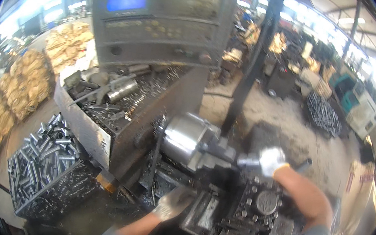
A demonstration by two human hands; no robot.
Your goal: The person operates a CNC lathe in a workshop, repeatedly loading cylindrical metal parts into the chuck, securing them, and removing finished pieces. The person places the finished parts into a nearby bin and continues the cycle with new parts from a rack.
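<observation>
My right hand (272, 161), in a white work glove, is closed round a short grey metal tube (249, 161). The tube's left end is at the jaws (216, 155) of a shiny lathe chuck (184, 138); whether the jaws grip it I cannot tell. Lower and to the left, my left hand (175, 204) wears a glove with dark, grimy fingers. It is over the machine bed, near a pale metal slide (208, 211), with its fingers blurred. Below my right arm sits the tool post (266, 202) with its round top.
A control panel (162, 20) with a blue screen stands behind the chuck. Left of it, a metal tray (118, 146) bears chips and tools. A bin (39, 198) of cut metal tubes stands at lower left, near stacked sacks (26, 81). A dark post (253, 60) rises beyond the chuck.
</observation>
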